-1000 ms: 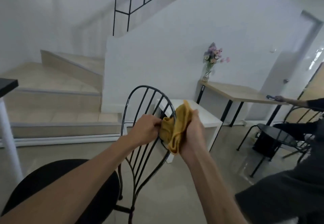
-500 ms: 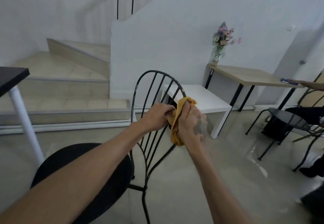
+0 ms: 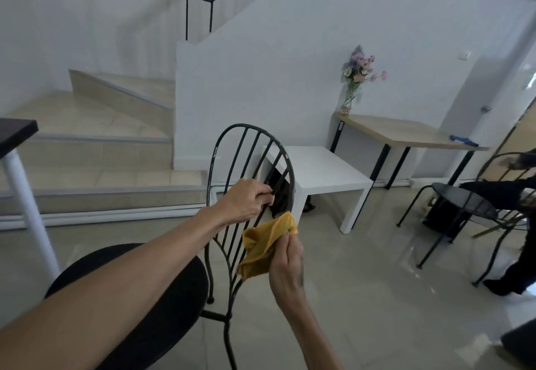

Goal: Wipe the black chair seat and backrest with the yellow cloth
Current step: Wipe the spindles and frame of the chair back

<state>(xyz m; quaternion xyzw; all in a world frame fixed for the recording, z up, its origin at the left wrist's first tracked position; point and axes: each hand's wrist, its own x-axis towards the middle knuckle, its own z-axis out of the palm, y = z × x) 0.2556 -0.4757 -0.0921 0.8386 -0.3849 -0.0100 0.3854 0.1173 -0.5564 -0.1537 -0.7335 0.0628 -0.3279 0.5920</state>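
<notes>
The black chair has a round seat (image 3: 174, 297) at the lower left and a wire backrest (image 3: 249, 149) of thin curved bars in the middle. My left hand (image 3: 246, 200) grips one of the backrest bars about halfway up. My right hand (image 3: 287, 271) holds the crumpled yellow cloth (image 3: 265, 243) against the right side of the backrest, just below my left hand. My left forearm crosses over the seat and hides part of it.
A low white table (image 3: 324, 172) stands behind the chair, a wooden table (image 3: 406, 133) with a vase of flowers (image 3: 356, 79) beyond it. Another black chair (image 3: 464, 204) and a seated person's legs are at the right. Stairs (image 3: 87, 143) rise at the left; a white table leg (image 3: 26, 204) is near.
My right hand has slid the yellow cloth down the right side of the backrest, from near the top rim to below my left hand. My left hand now grips a bar alone.
</notes>
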